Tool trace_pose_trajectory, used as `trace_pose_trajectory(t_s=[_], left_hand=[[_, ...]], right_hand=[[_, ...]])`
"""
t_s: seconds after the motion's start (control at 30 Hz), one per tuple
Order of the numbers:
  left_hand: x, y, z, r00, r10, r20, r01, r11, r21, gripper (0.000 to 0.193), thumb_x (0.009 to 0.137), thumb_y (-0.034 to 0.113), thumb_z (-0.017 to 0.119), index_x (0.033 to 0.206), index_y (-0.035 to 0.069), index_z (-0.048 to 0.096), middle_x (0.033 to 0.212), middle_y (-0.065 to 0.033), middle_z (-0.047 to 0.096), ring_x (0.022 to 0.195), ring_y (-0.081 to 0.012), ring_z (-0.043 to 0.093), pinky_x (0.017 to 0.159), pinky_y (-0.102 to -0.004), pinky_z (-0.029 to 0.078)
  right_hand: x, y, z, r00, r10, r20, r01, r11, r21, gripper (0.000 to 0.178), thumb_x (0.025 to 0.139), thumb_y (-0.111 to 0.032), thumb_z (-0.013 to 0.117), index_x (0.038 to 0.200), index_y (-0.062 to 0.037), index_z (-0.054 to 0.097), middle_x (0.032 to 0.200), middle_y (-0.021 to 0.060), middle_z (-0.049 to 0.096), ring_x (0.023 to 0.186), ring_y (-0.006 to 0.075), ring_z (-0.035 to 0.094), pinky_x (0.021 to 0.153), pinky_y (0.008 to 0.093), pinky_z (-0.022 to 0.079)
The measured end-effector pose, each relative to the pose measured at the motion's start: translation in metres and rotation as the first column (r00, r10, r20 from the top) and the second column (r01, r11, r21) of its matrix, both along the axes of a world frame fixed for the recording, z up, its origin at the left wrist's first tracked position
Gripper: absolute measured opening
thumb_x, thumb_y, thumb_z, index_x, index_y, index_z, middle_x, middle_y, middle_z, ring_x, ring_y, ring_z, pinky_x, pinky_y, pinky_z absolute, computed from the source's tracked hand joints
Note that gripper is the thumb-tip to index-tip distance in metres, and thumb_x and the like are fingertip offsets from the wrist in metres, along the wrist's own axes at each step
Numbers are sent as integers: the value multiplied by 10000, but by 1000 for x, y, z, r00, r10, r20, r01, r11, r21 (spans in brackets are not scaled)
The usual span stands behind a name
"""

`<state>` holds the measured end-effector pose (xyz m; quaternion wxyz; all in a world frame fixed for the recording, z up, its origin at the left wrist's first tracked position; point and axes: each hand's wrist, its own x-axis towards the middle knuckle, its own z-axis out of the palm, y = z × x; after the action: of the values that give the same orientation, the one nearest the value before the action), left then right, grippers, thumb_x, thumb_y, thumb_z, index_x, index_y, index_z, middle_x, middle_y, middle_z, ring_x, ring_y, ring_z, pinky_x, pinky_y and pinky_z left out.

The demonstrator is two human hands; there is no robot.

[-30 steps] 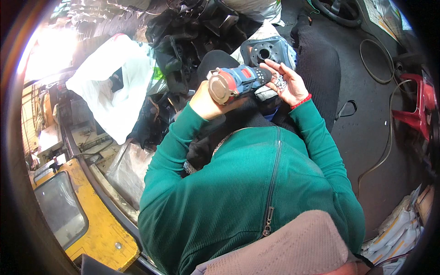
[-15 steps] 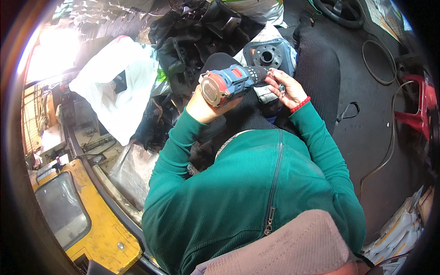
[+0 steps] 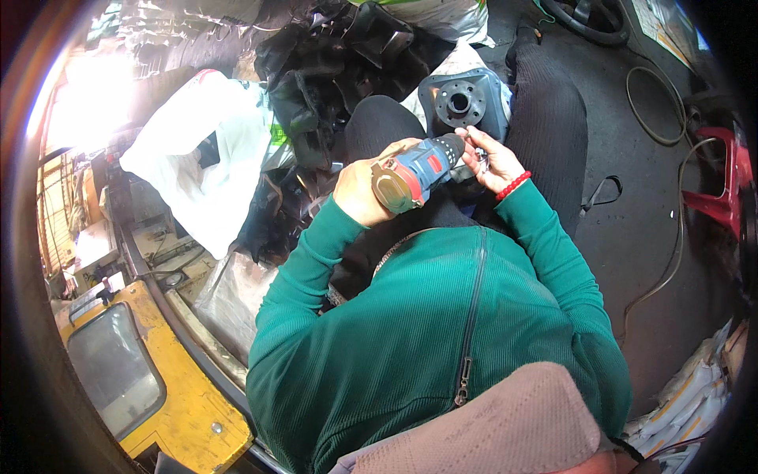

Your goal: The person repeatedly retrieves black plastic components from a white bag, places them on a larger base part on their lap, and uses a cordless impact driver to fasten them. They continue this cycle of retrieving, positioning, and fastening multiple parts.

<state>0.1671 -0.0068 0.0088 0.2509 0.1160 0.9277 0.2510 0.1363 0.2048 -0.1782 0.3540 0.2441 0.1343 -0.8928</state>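
My left hand (image 3: 363, 192) is closed around the grip of a blue and red cordless drill (image 3: 430, 162), whose black chuck (image 3: 452, 147) points right and away from me. At the chuck's tip, the thumb and fingers of my right hand (image 3: 499, 163) pinch together. Small shiny metal pieces show in that hand, too small to name surely. Just beyond both hands, between my knees, sits a dark grey flanged part (image 3: 474, 95) with a round central hole and a ring of smaller holes. White sacking lies under it.
Black moulded parts (image 3: 316, 87) are heaped beyond my left knee, beside a white plastic bag (image 3: 205, 150). A yellow machine panel (image 3: 189, 403) stands at lower left. To the right are a red plastic stool (image 3: 730, 182), a cable (image 3: 671, 261) and a steering wheel (image 3: 588, 16).
The drill has moved right and turned, so its chuck now points more away from me. My left hand moved right with it. The right hand stays near the chuck, fingers slightly shifted.
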Motion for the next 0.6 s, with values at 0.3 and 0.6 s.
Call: trace_pose_trajectory(t_s=[0.3, 0.6], left_hand=[[-42, 1, -34, 997, 71, -19, -69, 993, 99, 524, 695, 215, 789, 1133, 26, 573, 1088, -135, 634, 989, -266, 631, 886, -347, 496], [-84, 18, -42, 999, -20, -39, 26, 990, 137, 406, 698, 301, 745, 1004, 58, 635, 866, -143, 679, 826, -307, 665, 742, -370, 534]], right_hand=[[9, -4, -19, 998, -62, -33, 70, 896, 439, 261, 944, -238, 554, 1117, -47, 592, 909, 39, 648, 744, 117, 639, 541, 213, 522], [-13, -21, -59, 977, 141, -160, 64, 522, 850, 348, 800, -290, 730, 965, 10, 668, 758, 12, 630, 620, 70, 519, 555, 241, 416]])
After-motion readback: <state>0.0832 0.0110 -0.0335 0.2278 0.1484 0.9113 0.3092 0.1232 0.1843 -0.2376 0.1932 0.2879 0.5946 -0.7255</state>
